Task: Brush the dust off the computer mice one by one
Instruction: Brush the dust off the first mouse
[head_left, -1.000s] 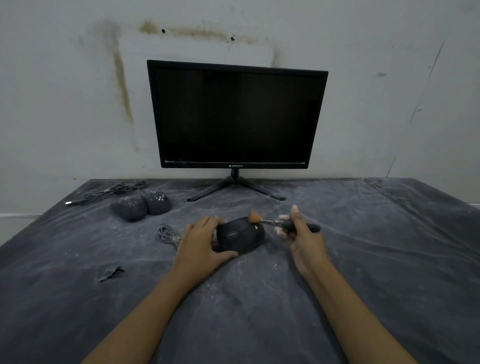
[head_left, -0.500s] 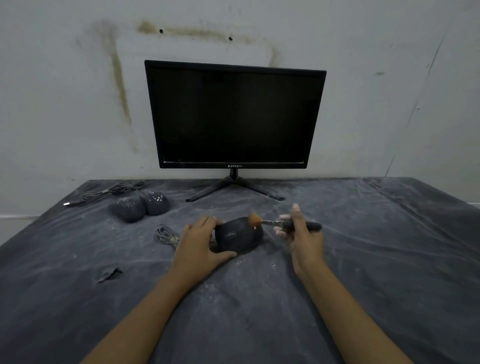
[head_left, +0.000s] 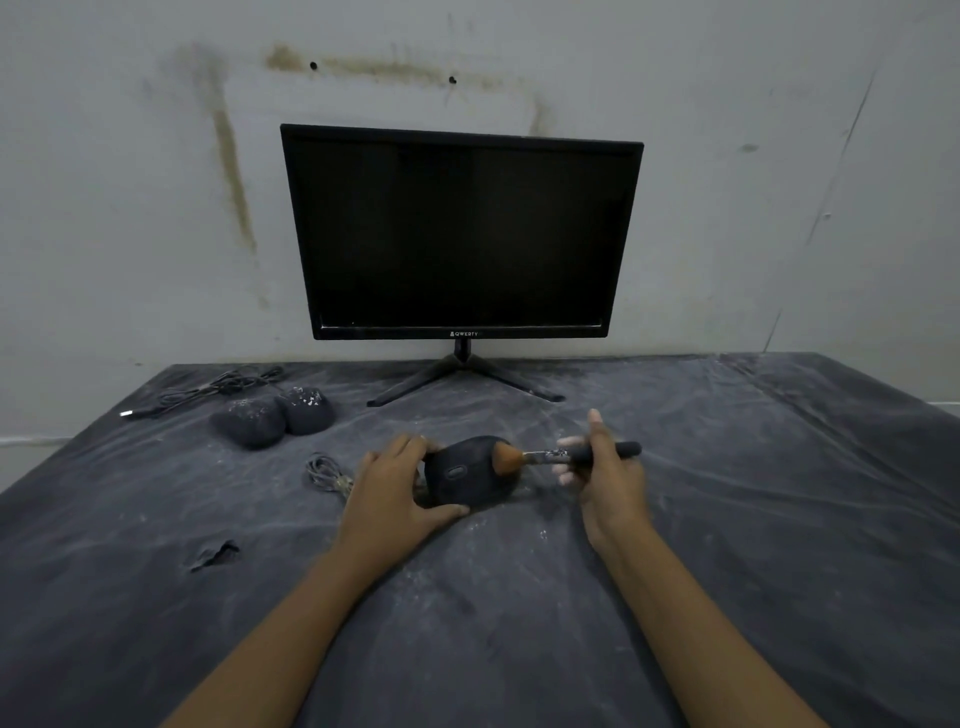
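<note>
On the dust-streaked dark cloth (head_left: 727, 519) spread over the table, in front of the black flat-screen monitor (head_left: 462, 234), the person works on one rounded black computer mouse (head_left: 462, 475). Their left hand (head_left: 387, 493) cups it from the left, fingers curled over its top and thumb along its near side, steadying it on the cloth. Their right hand (head_left: 605, 478) grips the black handle of a small tan-bristled brush (head_left: 571, 456), with its tuft touching the mouse's upper right side. That mouse looks mostly dark and clean, so I judge its brushing well along. At the back left, a second dark mouse (head_left: 249, 423) and a third dark mouse (head_left: 309, 410) sit side by side, both flecked with white dust. Those two appear yet to be brushed, so most of the job remains.
</note>
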